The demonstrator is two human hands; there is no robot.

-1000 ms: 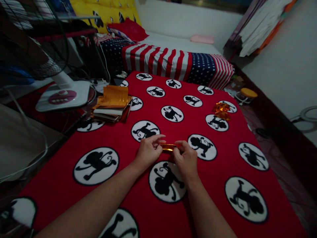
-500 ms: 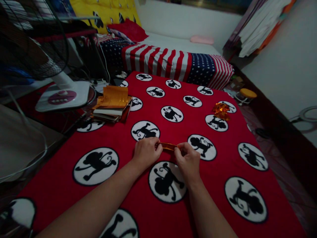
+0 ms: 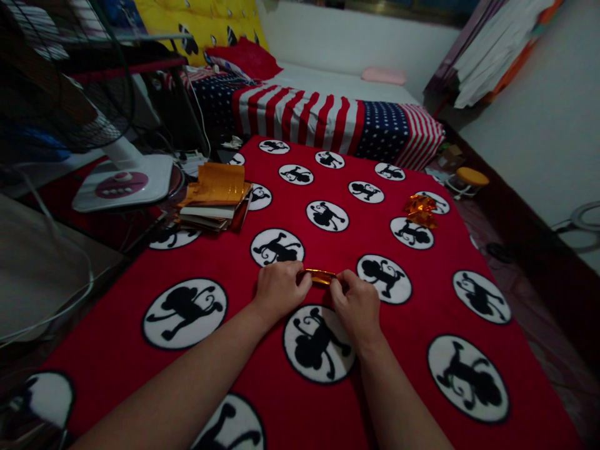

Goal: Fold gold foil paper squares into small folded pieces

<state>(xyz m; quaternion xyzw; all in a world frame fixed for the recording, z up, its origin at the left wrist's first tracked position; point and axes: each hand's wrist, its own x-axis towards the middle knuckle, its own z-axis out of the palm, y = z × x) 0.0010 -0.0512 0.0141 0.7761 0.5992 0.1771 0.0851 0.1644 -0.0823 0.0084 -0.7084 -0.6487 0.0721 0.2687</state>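
Observation:
A narrow strip of shiny gold foil paper (image 3: 320, 276), rolled or folded, stretches between my two hands just over the red cloth with monkey prints (image 3: 337, 250). My left hand (image 3: 281, 287) pinches its left end between thumb and fingers. At the right end, my right hand (image 3: 357, 304) grips it the same way. Both ends are hidden by my fingers. A crumpled or folded pile of shiny orange-gold foil (image 3: 420, 210) lies farther off to the right. At the left stands a stack of papers (image 3: 206, 219) topped by gold foil sheets (image 3: 221, 183).
A white fan base (image 3: 124, 181) stands left of the paper stack, with cables nearby. Behind the cloth is a bed with a striped, starred cover (image 3: 300, 115) and a red pillow (image 3: 248, 59). A yellow-topped stool (image 3: 471, 178) sits on the floor at right.
The foil strip has turned slightly between my fingers and now shows a brighter, broader face. Both hands keep their hold and have barely moved. The view has shifted a little.

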